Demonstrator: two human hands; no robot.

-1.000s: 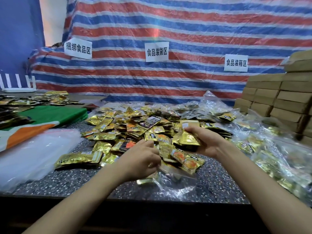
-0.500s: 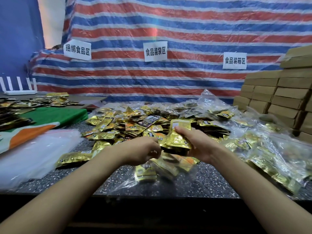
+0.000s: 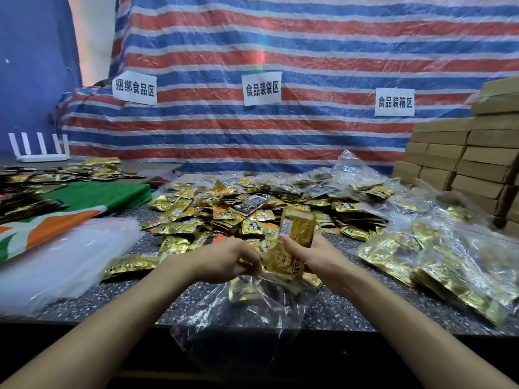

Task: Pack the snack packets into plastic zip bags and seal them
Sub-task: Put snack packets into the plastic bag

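So the right hand [image 3: 317,256] was clamped round a handful of gold snack packets [image 3: 297,228], thumb across the front. The stack stood on end right above the mouth of a clear zip bag [image 3: 252,310]. The left hand [image 3: 224,261] was just beside it, almost touching, with its fingers curled in and pinching the bag's rim. The knuckles hid the exact grip, tbh. The bag lay at the front edge of the speckled bench [image 3: 351,310] and drooped over it, and a couple of packed packets [image 3: 243,289] were already inside.

Right behind both hands was the loose pile [image 3: 238,209], a big heap of gold packets with one dark one on top. It crowded up close to the fingers, and the held handful blocked the view of part of it.

To the right, near the right forearm, filled bags [image 3: 449,259] were heaped over each other. Past those, cardboard boxes [image 3: 463,164] were stacked high at the far right.

On the left, near the left forearm, sat a stack of empty bags [image 3: 56,262]. A green and orange cloth [image 3: 84,203] lay beyond it, then more packets at the far left edge. A white router [image 3: 42,153] with its antennas up stood at the back left. A striped tarp [image 3: 280,51] covered the whole back, with three paper signs [image 3: 262,88] stuck on it.
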